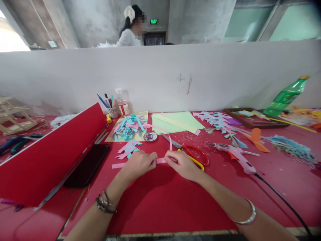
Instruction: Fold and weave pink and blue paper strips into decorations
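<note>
My left hand (pixel 140 164) and my right hand (pixel 183 164) meet over the red table (pixel 163 204), each pinching the same pink paper strip (pixel 161 160). The strip shows between my fingertips, pokes out to the left of my left hand, and curls up and back from my right hand. Small woven pink-and-blue paper pieces (pixel 129 148) lie just beyond my left hand. Red-and-yellow-handled scissors (pixel 193 154) lie right behind my right hand. A round tape roll (pixel 150 136) sits a little further back.
A pile of blue and pink strips (pixel 129 127), green paper sheets (pixel 175 122), a pink glue gun (pixel 235 154) with its cord, a black phone (pixel 87 165), a red board (pixel 50 157), a pen cup (pixel 111 108), a green bottle (pixel 286 97). A person stands behind the white partition.
</note>
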Available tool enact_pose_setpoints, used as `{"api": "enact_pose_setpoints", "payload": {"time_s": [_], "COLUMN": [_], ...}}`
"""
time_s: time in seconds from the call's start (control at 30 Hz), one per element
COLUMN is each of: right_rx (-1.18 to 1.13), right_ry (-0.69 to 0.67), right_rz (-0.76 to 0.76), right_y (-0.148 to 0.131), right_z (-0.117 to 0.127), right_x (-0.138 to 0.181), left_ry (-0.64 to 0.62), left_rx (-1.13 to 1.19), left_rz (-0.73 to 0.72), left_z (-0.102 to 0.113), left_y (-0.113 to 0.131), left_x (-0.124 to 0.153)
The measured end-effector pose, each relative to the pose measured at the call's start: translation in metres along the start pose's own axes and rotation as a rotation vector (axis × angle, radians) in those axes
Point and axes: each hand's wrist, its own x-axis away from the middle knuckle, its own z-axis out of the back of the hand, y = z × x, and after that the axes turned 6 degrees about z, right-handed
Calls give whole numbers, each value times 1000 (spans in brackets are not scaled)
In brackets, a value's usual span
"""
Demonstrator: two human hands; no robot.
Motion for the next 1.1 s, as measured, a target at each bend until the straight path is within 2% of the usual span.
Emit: {"api": "enact_pose_setpoints", "payload": {"time_s": [0.13, 0.33, 0.6, 0.73, 0.93, 1.1], "right_rx": [-82, -88, -58, 98, 459, 566], "right_ry": [46, 151, 242, 215, 110, 51], "right_rz": [-64, -98, -103, -25, 246, 250], "right_y": [5, 20, 29, 27, 34, 32], "right_z": [8, 17, 26, 28, 30, 25], "right_x": [0, 0, 1, 4, 2, 1], "left_ry": [-37, -139, -142, -106, -78, -92], "left_rx": [9, 22, 101, 125, 204, 272], "left_rz": [83, 245, 389, 362, 242, 176], "left_z": [3, 13, 17, 17, 13, 20], "left_y": [-11, -31, -47, -47, -47, -38], "left_x": [0, 1, 6, 7, 8, 5]}}
